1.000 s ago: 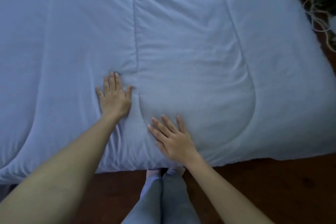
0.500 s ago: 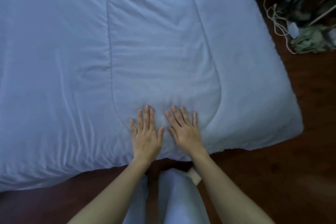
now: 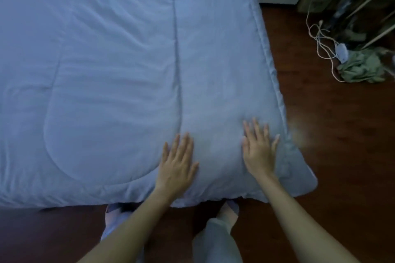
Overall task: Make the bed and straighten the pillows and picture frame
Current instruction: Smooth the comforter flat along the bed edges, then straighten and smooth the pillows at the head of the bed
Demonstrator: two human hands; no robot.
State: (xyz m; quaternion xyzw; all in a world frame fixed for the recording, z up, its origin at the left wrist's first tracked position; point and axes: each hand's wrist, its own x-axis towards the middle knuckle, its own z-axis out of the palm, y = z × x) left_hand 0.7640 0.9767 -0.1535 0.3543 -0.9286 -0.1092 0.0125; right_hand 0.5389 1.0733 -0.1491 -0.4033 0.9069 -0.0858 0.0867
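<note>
Both palms lie flat, fingers straight, on the pale blue comforter (image 3: 106, 70) near its closest edge: the left grip (image 3: 177, 162) just beside a stitched seam, the right grip (image 3: 258, 151) near the corner. White cables (image 3: 318, 38) and a green cloth (image 3: 363, 68) lie on the dark wooden floor (image 3: 342, 156).

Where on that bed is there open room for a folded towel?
Free: the wide comforter left of the long seam, and the strip right of it farther up the bed. Crowded: the near corner under the left hand and right hand; the floor by the cables and green cloth.
</note>
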